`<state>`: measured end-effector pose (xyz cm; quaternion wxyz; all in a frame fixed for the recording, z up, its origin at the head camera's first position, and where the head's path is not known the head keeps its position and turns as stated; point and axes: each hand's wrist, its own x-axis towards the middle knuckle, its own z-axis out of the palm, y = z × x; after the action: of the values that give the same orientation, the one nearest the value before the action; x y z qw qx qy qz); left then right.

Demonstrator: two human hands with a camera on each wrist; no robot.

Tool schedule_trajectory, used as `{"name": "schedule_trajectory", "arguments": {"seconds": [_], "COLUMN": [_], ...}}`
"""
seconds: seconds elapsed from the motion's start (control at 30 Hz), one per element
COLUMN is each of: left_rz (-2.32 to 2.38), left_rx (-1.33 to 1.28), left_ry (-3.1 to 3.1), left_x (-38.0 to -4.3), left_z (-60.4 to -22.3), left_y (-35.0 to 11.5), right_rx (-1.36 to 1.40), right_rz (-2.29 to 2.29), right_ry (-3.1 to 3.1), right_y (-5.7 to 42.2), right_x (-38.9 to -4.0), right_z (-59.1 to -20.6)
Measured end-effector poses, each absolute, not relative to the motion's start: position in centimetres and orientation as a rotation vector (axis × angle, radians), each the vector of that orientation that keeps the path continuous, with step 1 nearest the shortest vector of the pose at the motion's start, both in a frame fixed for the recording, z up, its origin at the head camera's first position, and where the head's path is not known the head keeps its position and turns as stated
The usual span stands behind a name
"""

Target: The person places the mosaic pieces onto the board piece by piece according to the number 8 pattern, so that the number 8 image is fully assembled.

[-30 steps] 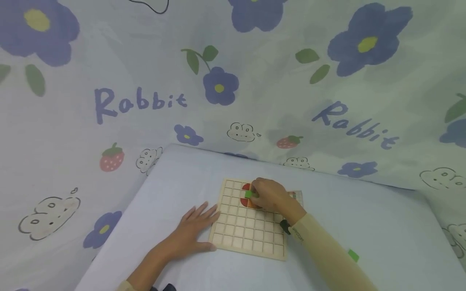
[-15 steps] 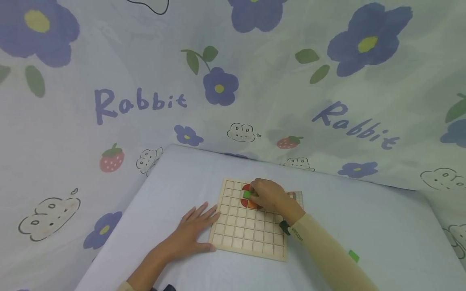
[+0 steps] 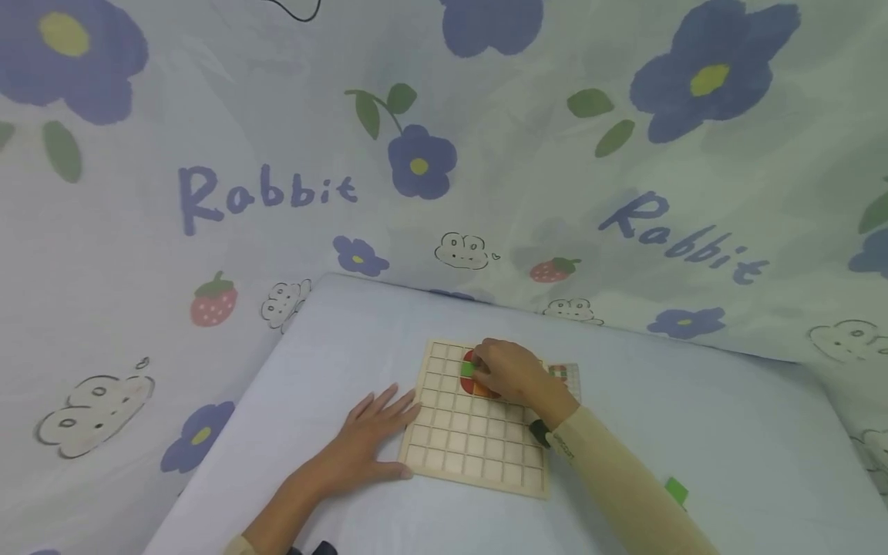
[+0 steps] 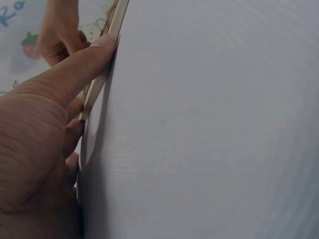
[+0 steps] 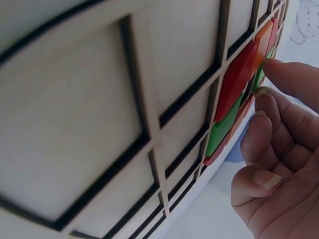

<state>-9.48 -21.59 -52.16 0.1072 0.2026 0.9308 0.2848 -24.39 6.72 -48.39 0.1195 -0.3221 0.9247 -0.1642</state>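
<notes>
A square wooden grid board (image 3: 472, 443) lies on the white table. Near its far edge, red, green and orange tiles form a small rounded cluster. My right hand (image 3: 512, 371) pinches a green tile (image 5: 259, 75) between thumb and index finger, at the cluster's left side. Close by in the right wrist view show a red tile (image 5: 238, 79), an orange tile (image 5: 261, 45) and a second green tile (image 5: 223, 130). Spread beside the board's left edge is my left hand (image 3: 364, 443), its fingertips touching the frame and its thumb at the near left corner.
A small printed pattern card (image 3: 570, 378) sticks out past the board's right edge, partly hidden by the right arm. A loose green tile (image 3: 676, 490) lies on the table (image 3: 721, 432) beyond the right sleeve. Patterned cloth walls (image 3: 277, 116) rise behind the table.
The green tile in my right hand has shifted slightly left and now sits flatter, in line with the red tiles. My left hand has stayed in place.
</notes>
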Motion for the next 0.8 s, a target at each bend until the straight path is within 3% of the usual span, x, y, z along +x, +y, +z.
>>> {"name": "schedule_trajectory", "arguments": {"seconds": [0.43, 0.8], "left_rz": [0.823, 0.817], "left_rx": [0.628, 0.619], "left_ry": [2.756, 2.754], "left_x": [-9.7, -9.7], "left_z": [-52.3, -52.4], "left_y": [-21.7, -21.7], "right_rx": [-1.148, -1.137], "right_rz": [-0.432, -0.374], "right_ry": [2.748, 2.731], "right_y": [6.0, 5.8], "right_x": [-23.9, -23.6], "right_z": [-47.8, -47.9]}}
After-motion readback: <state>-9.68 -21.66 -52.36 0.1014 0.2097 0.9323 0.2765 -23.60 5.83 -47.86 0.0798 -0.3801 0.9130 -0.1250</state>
